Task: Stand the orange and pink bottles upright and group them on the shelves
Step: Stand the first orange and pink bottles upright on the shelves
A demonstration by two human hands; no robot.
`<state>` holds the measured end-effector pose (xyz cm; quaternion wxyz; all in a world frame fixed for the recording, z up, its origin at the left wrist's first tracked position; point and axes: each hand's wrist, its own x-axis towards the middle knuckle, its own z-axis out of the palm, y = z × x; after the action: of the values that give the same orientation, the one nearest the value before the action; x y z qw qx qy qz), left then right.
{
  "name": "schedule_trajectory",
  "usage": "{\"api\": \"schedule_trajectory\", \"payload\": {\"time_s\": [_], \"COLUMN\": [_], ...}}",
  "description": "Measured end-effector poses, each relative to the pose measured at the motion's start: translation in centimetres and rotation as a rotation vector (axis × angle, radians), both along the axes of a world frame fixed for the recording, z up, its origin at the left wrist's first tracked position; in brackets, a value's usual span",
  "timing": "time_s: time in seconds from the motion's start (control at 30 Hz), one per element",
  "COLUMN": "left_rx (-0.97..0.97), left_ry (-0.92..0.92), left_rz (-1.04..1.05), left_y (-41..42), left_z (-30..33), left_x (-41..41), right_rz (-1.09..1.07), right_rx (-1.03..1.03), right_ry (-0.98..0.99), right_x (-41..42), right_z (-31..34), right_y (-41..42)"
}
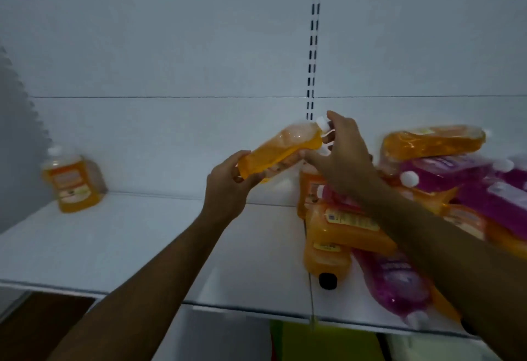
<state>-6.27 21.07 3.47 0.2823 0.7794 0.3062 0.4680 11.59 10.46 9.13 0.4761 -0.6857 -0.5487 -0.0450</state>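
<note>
An orange bottle (281, 151) with a white cap hangs tilted above the white shelf (114, 241), cap end up and to the right. My left hand (228, 186) grips its base. My right hand (342, 155) closes around its neck by the cap. Another orange bottle (71, 181) stands upright at the shelf's far left. On the right lies a jumbled heap: orange bottles (336, 232) and pink bottles (399, 278) on their sides, stacked across each other, with one orange bottle (433, 139) on top.
The white back wall carries a slotted upright rail (313, 47). A black cap (328, 280) pokes from the heap near the shelf's front edge. Green and white items (322, 343) show on the level below.
</note>
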Motion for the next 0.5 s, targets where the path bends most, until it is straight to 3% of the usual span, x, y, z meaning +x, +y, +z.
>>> {"api": "schedule_trajectory", "payload": {"time_s": [0.1,0.23,0.5], "left_rx": [-0.192,-0.307,-0.371], "left_ry": [-0.069,-0.071,-0.022], "left_rz": [-0.027,0.052,0.364], "left_y": [1.3,2.4,7.8], "left_z": [-0.6,-2.5,-7.9], "left_x": [-6.5,-14.9,-29.5], "right_rz": [0.216,0.525,0.656], "right_rx": [0.051,-0.068,-0.127], "right_ry": [0.039,0.167,0.127], "right_x": [-4.8,-11.9,-27.7], "right_z": [-0.1,-1.5,-5.2], "right_y": [4.1,9.1,18.5]}}
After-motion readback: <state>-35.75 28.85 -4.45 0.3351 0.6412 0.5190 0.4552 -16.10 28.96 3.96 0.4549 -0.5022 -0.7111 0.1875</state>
